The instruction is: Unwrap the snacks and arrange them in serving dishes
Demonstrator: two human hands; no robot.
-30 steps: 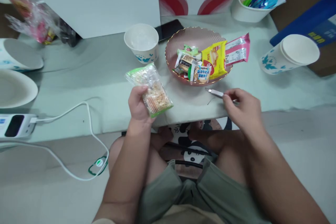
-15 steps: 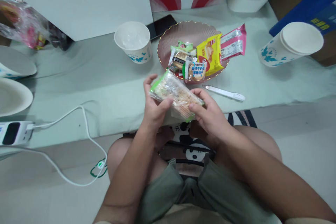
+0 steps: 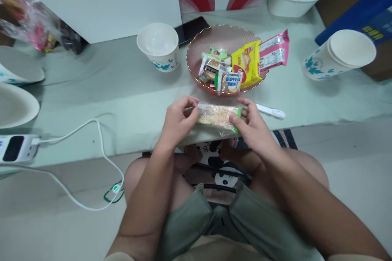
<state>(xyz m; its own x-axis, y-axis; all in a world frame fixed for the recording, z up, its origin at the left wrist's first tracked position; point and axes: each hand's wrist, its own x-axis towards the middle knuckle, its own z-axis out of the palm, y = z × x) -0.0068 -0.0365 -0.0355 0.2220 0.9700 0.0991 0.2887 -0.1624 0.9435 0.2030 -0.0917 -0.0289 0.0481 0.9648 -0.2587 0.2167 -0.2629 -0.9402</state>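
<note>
A clear-wrapped pack of biscuits (image 3: 218, 115) with green at its right end is held level over the table's front edge. The fingers of my left hand (image 3: 180, 119) pinch its left end. At the other end, my right hand (image 3: 252, 121) grips the pack between thumb and fingers. Just beyond the pack sits a pink scalloped bowl (image 3: 197, 63) of wrapped snacks, among them a yellow packet (image 3: 247, 63) and a pink-and-white packet (image 3: 274, 51). Partly behind my right hand lies a white utility knife (image 3: 271, 111).
A paper cup (image 3: 163, 55) stands left of the bowl, near a dark phone (image 3: 194, 28). Stacked paper cups (image 3: 324, 59) are at the right, and a white tub (image 3: 289, 5) of snacks is behind. A power strip (image 3: 18, 149) with a white cable (image 3: 102, 147) lies at left.
The pack of biscuits has turned from slanted to level and come slightly nearer. My left hand has shifted from under its green corner to its left end.
</note>
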